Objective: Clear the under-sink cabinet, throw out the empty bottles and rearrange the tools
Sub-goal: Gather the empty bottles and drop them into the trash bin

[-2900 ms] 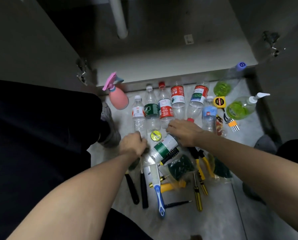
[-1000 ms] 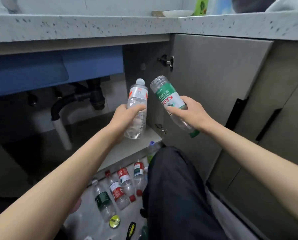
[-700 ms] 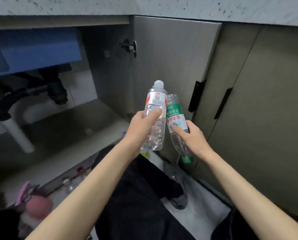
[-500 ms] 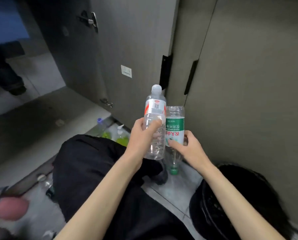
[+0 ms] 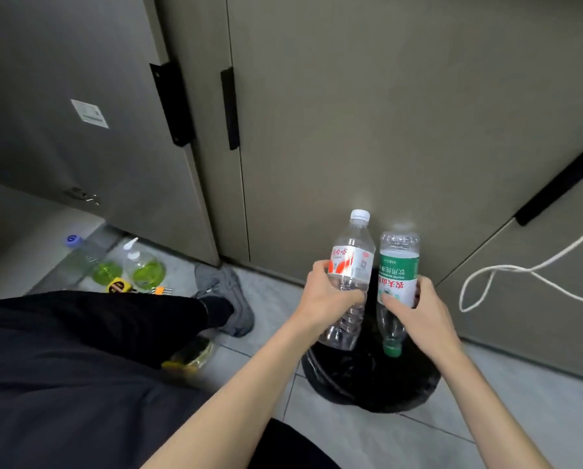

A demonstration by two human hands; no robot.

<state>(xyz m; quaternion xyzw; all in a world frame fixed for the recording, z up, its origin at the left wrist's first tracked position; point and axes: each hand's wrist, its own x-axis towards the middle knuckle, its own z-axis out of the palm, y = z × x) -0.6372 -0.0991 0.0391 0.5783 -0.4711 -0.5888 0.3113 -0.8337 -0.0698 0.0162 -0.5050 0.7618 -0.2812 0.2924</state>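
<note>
At lower right of the frame, the left hand (image 5: 324,292) grips a red-label bottle (image 5: 349,275) and the right hand (image 5: 415,309) an upturned green-label bottle (image 5: 396,275) above the black bin (image 5: 368,384); dropped together, either may glance off the rim.

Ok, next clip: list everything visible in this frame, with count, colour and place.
red-label bottle: 1, clear, white cap up, in the left hand above the bin
green-label bottle: 1, clear, green cap down, in the right hand above the bin
bin: 1, black liner, on the floor by the cabinet doors
soap bottles: 2, clear with green liquid, lying on the floor at left
tape measure: 1, yellow and black, beside them
shoe: 1, grey, on the tiles
cord: 1, white, hanging at right
cabinet doors: grey-green, black handles, behind
left hand: grip round the red-label bottle
right hand: grip round the green-label bottle
</note>
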